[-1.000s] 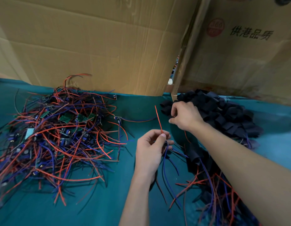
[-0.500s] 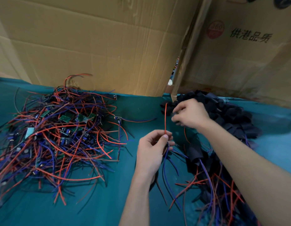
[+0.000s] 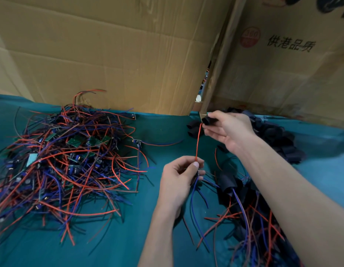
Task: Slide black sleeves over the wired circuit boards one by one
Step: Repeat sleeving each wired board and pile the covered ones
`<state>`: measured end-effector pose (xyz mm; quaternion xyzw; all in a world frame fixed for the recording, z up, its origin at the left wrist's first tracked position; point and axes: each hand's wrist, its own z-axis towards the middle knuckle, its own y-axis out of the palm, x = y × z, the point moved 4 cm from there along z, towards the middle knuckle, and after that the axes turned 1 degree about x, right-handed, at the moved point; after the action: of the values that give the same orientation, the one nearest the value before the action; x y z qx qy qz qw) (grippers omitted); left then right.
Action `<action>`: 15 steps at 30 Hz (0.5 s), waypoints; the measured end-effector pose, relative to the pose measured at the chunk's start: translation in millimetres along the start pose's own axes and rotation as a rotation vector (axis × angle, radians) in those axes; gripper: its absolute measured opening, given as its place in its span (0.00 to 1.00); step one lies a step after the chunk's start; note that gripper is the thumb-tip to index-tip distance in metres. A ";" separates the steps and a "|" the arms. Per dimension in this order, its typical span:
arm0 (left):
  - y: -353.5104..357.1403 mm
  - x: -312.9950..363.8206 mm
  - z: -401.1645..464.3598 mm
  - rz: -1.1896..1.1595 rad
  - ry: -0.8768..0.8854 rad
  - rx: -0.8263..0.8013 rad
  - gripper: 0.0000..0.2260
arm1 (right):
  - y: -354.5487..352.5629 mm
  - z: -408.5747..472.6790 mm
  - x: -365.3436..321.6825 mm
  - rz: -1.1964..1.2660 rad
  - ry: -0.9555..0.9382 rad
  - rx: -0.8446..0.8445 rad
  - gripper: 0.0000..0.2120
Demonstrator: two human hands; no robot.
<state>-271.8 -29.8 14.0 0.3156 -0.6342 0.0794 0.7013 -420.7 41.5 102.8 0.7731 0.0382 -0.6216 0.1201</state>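
My right hand (image 3: 228,130) pinches a black sleeve (image 3: 208,120) at the red wire (image 3: 198,141) tip; my left hand (image 3: 181,175) fingers clamp the wire lower down.

Both bare forearms reach forward from the lower edge of the view, the right one crossing in from the lower right corner, the left one rising from the bottom centre. The left hand (image 3: 179,177) sits nearer the body, fingers curled, its thumb and forefinger pinching a thin red wire (image 3: 198,142) that stands up straight from the grip. The right hand (image 3: 228,130) is farther out and higher, wrist slightly bent, its thumb and fingertips gripping a short black tubular sleeve (image 3: 208,120) at the wire's upper end. The two hands are apart, joined only by the wire.
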 end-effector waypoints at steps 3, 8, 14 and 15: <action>-0.2 -0.5 1.0 -0.001 0.003 0.005 0.08 | -2.2 0.0 5.6 0.015 0.058 0.011 0.04; 0.1 -0.7 1.1 0.003 0.000 -0.002 0.08 | 8.4 -8.3 6.4 0.124 0.128 -0.079 0.03; -1.1 -1.4 1.0 -0.015 0.003 0.015 0.07 | 8.3 -33.4 6.8 0.002 0.036 -0.232 0.06; -2.0 -1.5 1.5 -0.019 0.009 0.030 0.06 | 5.9 -38.0 8.1 -0.029 -0.020 -0.228 0.09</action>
<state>-272.3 -31.7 11.9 0.3316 -0.6267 0.0836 0.7002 -381.5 43.9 103.3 0.7474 0.1186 -0.6227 0.1987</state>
